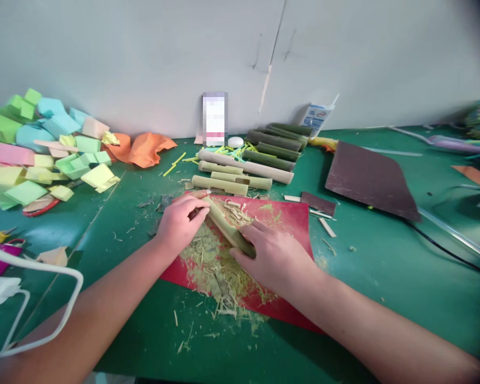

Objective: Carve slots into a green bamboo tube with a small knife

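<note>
A short green bamboo tube (226,226) lies slanted across a red sheet (292,216) on the green table. My right hand (274,258) is closed around its near, darker end. My left hand (181,221) is closed at the tube's far, paler end, gripping a small tool whose tip I cannot make out. Pale green shavings (216,269) are heaped on the red sheet under and in front of both hands.
More bamboo tubes (246,165), pale and dark green, lie in a row behind the sheet. Coloured folded-paper boxes (44,149) pile up at the left, with orange paper (144,146) beside them. A brown sandpaper sheet (368,178) lies at the right; a black cable (444,248) runs past it.
</note>
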Demonstrator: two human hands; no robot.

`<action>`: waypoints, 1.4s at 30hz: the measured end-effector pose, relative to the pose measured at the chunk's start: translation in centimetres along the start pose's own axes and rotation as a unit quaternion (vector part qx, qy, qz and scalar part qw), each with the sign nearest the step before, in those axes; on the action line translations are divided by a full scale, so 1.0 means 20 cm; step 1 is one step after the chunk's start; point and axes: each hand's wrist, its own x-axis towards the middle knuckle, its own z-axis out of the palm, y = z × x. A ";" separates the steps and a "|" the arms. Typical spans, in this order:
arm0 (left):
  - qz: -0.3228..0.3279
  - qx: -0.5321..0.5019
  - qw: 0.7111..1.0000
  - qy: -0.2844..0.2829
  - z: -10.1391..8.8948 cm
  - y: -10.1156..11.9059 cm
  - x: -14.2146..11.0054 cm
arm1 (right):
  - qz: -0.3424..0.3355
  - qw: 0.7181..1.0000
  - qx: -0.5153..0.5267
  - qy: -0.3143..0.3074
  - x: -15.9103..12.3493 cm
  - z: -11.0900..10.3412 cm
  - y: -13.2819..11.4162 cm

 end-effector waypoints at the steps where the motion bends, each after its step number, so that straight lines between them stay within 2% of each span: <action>1: -0.002 -0.002 1.000 0.000 0.00 0.00 0.00 | -0.001 1.000 0.000 -0.003 0.00 0.00 0.00; 4: 0.005 -0.019 1.000 -0.019 0.01 0.03 -0.01 | -0.004 1.000 0.002 -0.010 0.00 0.00 0.00; 8: 0.039 -0.054 0.993 -0.098 0.02 0.09 -0.03 | -0.005 1.000 0.003 -0.010 -0.01 0.01 0.00; 10: 0.051 -0.054 0.991 -0.116 0.02 0.08 -0.03 | -0.008 1.000 0.006 -0.008 -0.01 0.01 0.00; 14: 0.039 -0.016 0.998 -0.046 -0.01 0.02 -0.01 | -0.011 1.000 0.009 0.006 -0.01 0.01 0.00; 15: 0.038 -0.011 0.998 -0.044 -0.01 0.02 -0.02 | -0.011 1.000 0.008 0.007 -0.01 0.01 0.00; 19: 0.068 -0.028 0.989 -0.130 0.00 0.06 -0.03 | -0.011 1.000 0.008 -0.002 -0.01 0.01 0.00; 20: 0.071 -0.031 0.988 -0.135 0.00 0.06 -0.03 | -0.011 1.000 0.009 -0.004 -0.01 0.01 0.00; 25: 0.048 -0.003 0.997 -0.055 -0.03 -0.04 0.01 | -0.001 1.000 0.012 0.001 -0.01 0.01 -0.01; 31: 0.079 0.023 0.992 -0.095 -0.03 -0.05 0.04 | -0.001 1.000 0.016 0.002 -0.01 -0.01 0.00; 35: 0.046 0.031 0.996 -0.066 -0.01 -0.05 0.08 | 0.000 1.000 0.022 0.005 0.00 -0.01 0.01; 38: 0.040 0.018 0.998 -0.051 0.01 0.00 0.07 | 0.009 1.000 0.028 0.004 0.00 0.00 0.01; 42: 0.078 -0.036 0.988 -0.125 0.01 0.08 0.02 | -0.001 1.000 0.024 0.013 -0.01 0.00 0.02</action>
